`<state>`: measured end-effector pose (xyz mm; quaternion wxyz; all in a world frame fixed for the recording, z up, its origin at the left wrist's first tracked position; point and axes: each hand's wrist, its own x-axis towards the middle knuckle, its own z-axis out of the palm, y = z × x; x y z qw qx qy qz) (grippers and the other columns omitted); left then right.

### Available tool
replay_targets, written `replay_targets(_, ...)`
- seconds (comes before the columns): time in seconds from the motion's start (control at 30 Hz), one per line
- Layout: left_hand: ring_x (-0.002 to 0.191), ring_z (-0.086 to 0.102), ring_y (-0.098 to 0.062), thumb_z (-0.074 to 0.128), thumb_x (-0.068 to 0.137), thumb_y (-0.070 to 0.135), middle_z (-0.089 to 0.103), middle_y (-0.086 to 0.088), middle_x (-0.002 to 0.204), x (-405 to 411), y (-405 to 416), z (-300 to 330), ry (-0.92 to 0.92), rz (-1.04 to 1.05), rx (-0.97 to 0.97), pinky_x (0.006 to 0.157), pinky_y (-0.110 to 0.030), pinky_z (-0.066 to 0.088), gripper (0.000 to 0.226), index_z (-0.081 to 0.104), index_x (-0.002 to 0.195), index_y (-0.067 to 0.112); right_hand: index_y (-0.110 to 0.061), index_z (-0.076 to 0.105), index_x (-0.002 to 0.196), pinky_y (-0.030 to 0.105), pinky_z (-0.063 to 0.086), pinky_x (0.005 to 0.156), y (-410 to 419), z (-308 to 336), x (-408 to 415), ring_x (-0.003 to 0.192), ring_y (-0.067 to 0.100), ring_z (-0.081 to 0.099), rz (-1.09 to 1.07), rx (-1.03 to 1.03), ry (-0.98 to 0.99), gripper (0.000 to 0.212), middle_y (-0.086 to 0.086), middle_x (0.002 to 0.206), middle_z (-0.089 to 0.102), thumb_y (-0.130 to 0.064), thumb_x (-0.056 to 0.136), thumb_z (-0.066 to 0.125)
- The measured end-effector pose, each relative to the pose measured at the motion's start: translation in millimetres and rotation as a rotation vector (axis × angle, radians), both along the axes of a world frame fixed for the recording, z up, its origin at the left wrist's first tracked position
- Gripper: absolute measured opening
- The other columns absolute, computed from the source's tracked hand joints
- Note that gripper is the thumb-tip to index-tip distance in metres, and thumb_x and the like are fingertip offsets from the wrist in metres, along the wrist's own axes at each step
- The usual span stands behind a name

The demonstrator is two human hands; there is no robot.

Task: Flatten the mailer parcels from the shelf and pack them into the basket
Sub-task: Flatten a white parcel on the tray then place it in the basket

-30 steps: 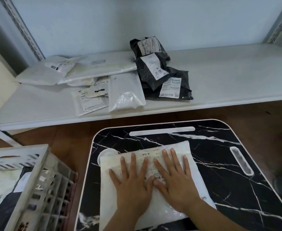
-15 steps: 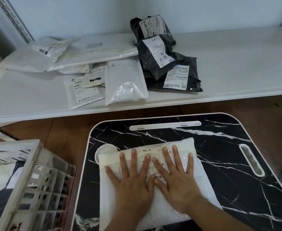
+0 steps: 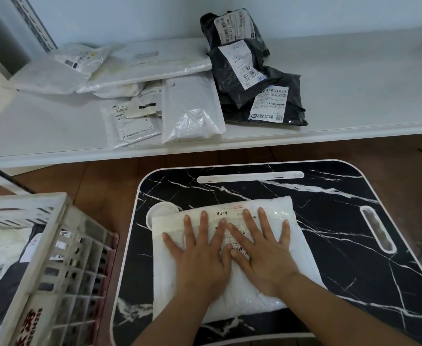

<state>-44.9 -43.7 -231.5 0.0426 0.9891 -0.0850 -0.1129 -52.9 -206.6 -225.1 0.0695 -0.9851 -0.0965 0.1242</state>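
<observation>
Pressing the soft white plastic mailer parcel (image 3: pixel 232 250) flat on the black marble-pattern lap tray (image 3: pixel 329 221), our left hand (image 3: pixel 200 255) and right hand (image 3: pixel 262 255) lie side by side, fingers straight, gripping nothing. We judge it light, squashy and slick; best pinched at its long edges. Contents stay hidden. Left of the tray, the white slatted plastic basket (image 3: pixel 55 245) is cut off, its load unclear.
</observation>
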Motion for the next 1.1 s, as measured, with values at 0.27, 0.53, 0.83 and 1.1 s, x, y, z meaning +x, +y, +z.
replay_targets(0.27,0.146,0.015,-0.036,0.020,0.089,0.058,0.025,0.000,0.158,1,1,7,-0.002,0.015,-0.047,0.104,-0.075,0.004,0.060,0.026,0.147,0.043,-0.050,0.008,0.147,0.063,-0.009,0.110,4,8,5,0.146,0.022,-0.015,-0.055,0.001,-0.020,0.070,-0.005,0.160,0.006,-0.073,0.084,-0.010)
replay_targets(0.53,0.146,0.018,-0.034,0.008,0.096,0.052,0.028,0.002,0.156,6,3,1,-0.045,-0.044,-0.047,0.104,-0.073,0.012,0.065,0.037,0.147,0.024,-0.033,0.010,0.153,0.064,0.004,0.109,1,3,19,0.149,0.021,-0.002,0.202,-0.044,-0.041,0.058,-0.010,0.160,0.012,-0.056,0.100,0.007)
replay_targets(0.83,0.147,-0.014,-0.022,-0.003,0.090,0.068,-0.004,0.008,0.161,10,33,-3,-0.057,-0.220,0.001,0.110,-0.064,-0.006,0.070,0.003,0.152,0.035,-0.052,-0.030,0.136,0.070,-0.018,0.104,1,7,15,0.130,0.025,-0.048,-0.024,-0.065,0.099,0.077,-0.006,0.145,-0.047,-0.086,0.070,-0.008)
replay_targets(1.1,0.131,-0.046,-0.028,0.000,0.050,0.098,-0.050,0.007,0.143,-9,69,25,0.214,-0.239,0.073,0.105,-0.070,-0.016,0.110,-0.036,0.137,0.042,-0.057,-0.027,0.136,0.069,-0.003,0.109,14,15,-25,0.140,0.037,-0.030,-0.028,-0.035,0.076,0.066,0.008,0.156,-0.028,-0.083,0.078,-0.007)
